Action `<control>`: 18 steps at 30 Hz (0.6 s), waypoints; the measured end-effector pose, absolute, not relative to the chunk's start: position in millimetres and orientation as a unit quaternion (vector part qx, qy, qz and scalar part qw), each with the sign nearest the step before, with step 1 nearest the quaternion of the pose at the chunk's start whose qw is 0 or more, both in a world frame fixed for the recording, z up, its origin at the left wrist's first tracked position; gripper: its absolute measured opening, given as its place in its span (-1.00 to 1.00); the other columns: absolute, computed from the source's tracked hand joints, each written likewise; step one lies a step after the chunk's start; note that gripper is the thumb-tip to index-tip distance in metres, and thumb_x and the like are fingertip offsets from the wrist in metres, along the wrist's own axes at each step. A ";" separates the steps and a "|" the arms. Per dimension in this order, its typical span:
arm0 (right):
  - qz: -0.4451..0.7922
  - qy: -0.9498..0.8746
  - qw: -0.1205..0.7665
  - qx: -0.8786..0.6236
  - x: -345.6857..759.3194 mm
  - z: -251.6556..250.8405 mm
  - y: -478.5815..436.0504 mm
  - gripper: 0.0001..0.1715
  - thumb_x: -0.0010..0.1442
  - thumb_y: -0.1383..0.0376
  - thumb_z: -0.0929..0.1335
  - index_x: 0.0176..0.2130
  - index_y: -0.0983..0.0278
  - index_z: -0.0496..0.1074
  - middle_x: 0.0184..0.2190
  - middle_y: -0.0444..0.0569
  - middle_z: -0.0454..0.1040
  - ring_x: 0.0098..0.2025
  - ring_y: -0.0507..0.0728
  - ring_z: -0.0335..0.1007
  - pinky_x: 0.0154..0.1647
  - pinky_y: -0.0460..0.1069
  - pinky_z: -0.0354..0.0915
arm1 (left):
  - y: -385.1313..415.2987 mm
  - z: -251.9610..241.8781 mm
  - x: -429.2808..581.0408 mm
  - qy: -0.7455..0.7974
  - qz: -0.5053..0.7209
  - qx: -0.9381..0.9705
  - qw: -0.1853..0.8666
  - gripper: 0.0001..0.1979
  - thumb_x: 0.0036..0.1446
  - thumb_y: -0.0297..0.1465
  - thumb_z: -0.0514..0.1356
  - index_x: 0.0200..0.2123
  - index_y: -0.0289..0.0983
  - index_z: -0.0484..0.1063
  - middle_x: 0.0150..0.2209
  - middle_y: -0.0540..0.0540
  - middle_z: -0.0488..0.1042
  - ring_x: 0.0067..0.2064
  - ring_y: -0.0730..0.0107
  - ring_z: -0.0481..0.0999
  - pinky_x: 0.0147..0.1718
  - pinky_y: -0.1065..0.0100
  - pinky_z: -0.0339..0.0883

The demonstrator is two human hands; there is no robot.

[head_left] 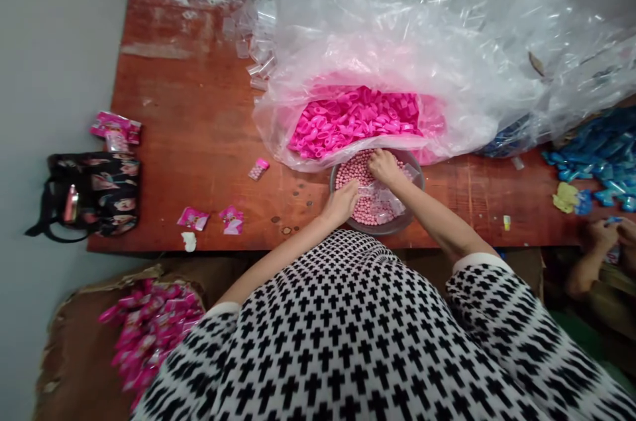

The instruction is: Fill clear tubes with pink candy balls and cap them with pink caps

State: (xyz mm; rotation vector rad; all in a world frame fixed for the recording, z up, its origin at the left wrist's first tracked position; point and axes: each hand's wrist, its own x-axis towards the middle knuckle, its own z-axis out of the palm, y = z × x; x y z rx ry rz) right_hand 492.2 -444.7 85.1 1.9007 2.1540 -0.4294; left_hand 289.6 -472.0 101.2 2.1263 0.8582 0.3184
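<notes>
A grey bowl [416,172] full of small pink candies [350,172] stands at the near edge of the wooden table [199,109]. Both my hands are inside it. My left hand [342,202] is closed at the bowl's left side, fingers pinched on a small clear plastic piece [368,190]. My right hand [383,167] is curled over the candies at the bowl's far side; what it holds is hidden. More clear plastic containers [387,203] lie on the candies between the hands.
Behind the bowl a big clear bag holds pink plastic caps [355,119]. Clear tubes [261,63], a filled pink-capped tube [258,169] and pink wrappers [212,219] lie on the table. A black bag [94,192] sits left, a box of pink packets [149,328] below. Another person's hands [609,242] work by blue caps [603,156].
</notes>
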 end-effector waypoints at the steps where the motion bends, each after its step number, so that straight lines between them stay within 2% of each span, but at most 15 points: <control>1: -0.180 0.734 0.108 0.646 486.3 80.2 -443.3 -0.67 0.19 0.45 0.19 -0.25 0.46 0.51 -0.21 0.32 0.47 -0.04 0.29 0.22 -0.12 0.09 0.13 | -474.9 100.4 298.4 0.334 0.076 0.848 0.406 -0.66 0.18 -0.48 0.05 0.03 -0.38 0.32 0.10 -0.25 0.36 0.12 0.24 0.37 0.12 0.24 0.24; 4: -0.236 0.722 0.075 0.646 471.0 65.9 -445.5 -0.71 0.14 0.45 0.24 -0.23 0.44 0.52 -0.23 0.24 0.51 -0.12 0.20 0.33 -0.15 0.01 0.19 | -480.1 96.1 305.8 0.312 -0.001 0.846 0.433 -0.67 0.13 -0.53 0.07 -0.01 -0.33 0.36 0.05 -0.22 0.41 0.05 0.22 0.43 0.07 0.21 0.30; 7: -0.252 0.707 0.041 0.660 470.0 59.8 -456.7 -0.65 0.15 0.40 0.25 -0.07 0.38 0.45 -0.17 0.10 0.51 -0.18 0.10 0.38 -0.18 -0.06 0.23 | -480.1 93.1 294.3 0.341 0.087 0.805 0.479 -0.70 0.12 -0.51 0.10 -0.05 -0.31 0.40 0.00 -0.22 0.45 0.05 0.20 0.43 0.07 0.20 0.28; 9: -0.291 0.678 -0.036 0.674 475.1 61.8 -467.3 -0.62 0.16 0.34 0.26 -0.02 0.36 0.41 -0.17 0.03 0.51 -0.22 0.07 0.39 -0.20 -0.07 0.25 | -476.1 90.9 286.5 0.398 0.171 0.749 0.501 -0.71 0.11 -0.48 0.12 -0.07 -0.29 0.42 -0.05 -0.22 0.48 -0.03 0.18 0.48 0.04 0.17 0.30; 13: -0.428 0.555 -0.280 0.656 477.5 75.2 -488.5 -0.60 0.07 0.14 0.34 -0.16 0.35 0.44 -0.34 -0.07 0.49 -0.32 0.06 0.37 -0.26 -0.04 0.29 | -462.1 82.2 287.7 0.457 0.271 0.638 0.557 -0.62 0.03 -0.43 0.22 -0.02 -0.26 0.39 -0.05 -0.20 0.48 -0.18 0.20 0.53 -0.03 0.14 0.33; 15: -0.458 0.517 -0.336 0.640 472.1 84.2 -496.1 -0.57 0.00 0.08 0.39 -0.20 0.32 0.44 -0.36 -0.09 0.47 -0.33 0.06 0.36 -0.25 -0.03 0.30 | -456.4 77.7 294.6 0.441 0.288 0.593 0.609 -0.60 0.01 -0.39 0.24 -0.02 -0.24 0.40 -0.06 -0.18 0.49 -0.15 0.20 0.52 -0.03 0.14 0.33; 18: -0.468 0.487 -0.371 0.638 463.5 98.5 -502.2 -0.54 -0.05 0.06 0.42 -0.20 0.28 0.42 -0.33 -0.08 0.46 -0.29 0.07 0.38 -0.22 -0.01 0.32 | -453.1 76.2 303.9 0.408 0.297 0.537 0.676 -0.67 0.00 -0.31 0.26 -0.12 -0.26 0.47 -0.15 -0.15 0.54 -0.12 0.19 0.51 -0.05 0.14 0.35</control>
